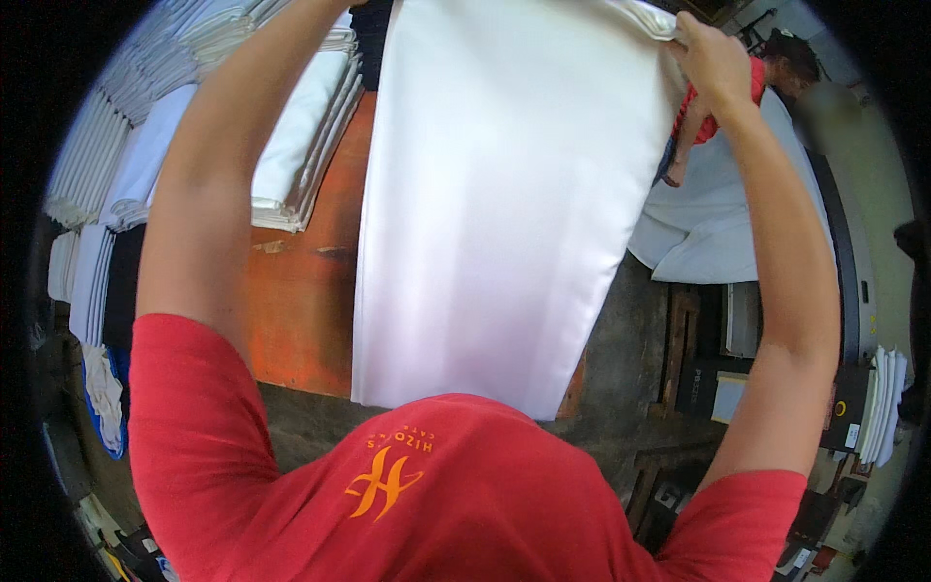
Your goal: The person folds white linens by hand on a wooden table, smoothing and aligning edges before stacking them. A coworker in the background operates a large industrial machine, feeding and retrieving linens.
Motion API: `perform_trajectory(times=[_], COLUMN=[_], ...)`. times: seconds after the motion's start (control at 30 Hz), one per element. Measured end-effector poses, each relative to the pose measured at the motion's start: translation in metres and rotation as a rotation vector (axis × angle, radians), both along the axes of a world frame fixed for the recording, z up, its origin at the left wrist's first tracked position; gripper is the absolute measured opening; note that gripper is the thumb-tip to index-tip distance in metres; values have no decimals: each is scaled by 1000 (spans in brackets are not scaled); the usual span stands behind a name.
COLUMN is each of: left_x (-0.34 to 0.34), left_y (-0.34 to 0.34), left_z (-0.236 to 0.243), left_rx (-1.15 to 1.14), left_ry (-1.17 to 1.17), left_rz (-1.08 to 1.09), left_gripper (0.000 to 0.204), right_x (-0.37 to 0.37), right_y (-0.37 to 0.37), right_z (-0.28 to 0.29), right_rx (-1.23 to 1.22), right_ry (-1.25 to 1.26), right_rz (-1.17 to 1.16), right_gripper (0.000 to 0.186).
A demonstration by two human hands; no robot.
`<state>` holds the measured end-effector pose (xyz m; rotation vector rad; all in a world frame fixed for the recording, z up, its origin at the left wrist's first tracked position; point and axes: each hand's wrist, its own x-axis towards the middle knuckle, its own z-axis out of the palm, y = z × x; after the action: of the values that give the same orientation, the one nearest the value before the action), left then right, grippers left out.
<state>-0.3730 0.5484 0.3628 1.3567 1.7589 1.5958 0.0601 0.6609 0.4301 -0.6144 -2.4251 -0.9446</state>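
Observation:
A long white cloth [495, 213], folded lengthwise, hangs down in front of me from the top of the view. Its lower end reaches close to my red shirt. My right hand [720, 66] is raised at the upper right, its fingers closed around the bunched upper corner of the cloth. On the other side my left forearm [238, 107] stretches up past the top edge, so the left hand itself is out of the picture. Behind the cloth lies an orange-brown tabletop [301, 301], partly covered by it.
Folded white cloths [301, 145] lie stacked on the table, with taller piles [87, 160] at far left. At upper right a person in red [700, 118] bends beside a large pale sheet [718, 228]. Dark boxes [700, 388] and white cloths [884, 407] stand at lower right.

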Motion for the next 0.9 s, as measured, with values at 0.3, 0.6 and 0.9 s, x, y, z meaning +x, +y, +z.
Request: perform_trajectory(times=[0.3, 0.6, 0.9], left_x=[8, 219, 318], left_y=[30, -303, -456], left_z=[-221, -318, -316], left_rx=[-196, -533, -614], left_ry=[224, 340, 182], left_rz=[251, 287, 438], left_gripper=[55, 39, 32], right_x=[-33, 69, 215], right_y=[33, -132, -331], right_z=[-198, -362, -382], right_rx=[-983, -1287, -1222], right_ry=[-9, 397, 487], right_rz=[-266, 172, -186], right_gripper=[61, 46, 32])
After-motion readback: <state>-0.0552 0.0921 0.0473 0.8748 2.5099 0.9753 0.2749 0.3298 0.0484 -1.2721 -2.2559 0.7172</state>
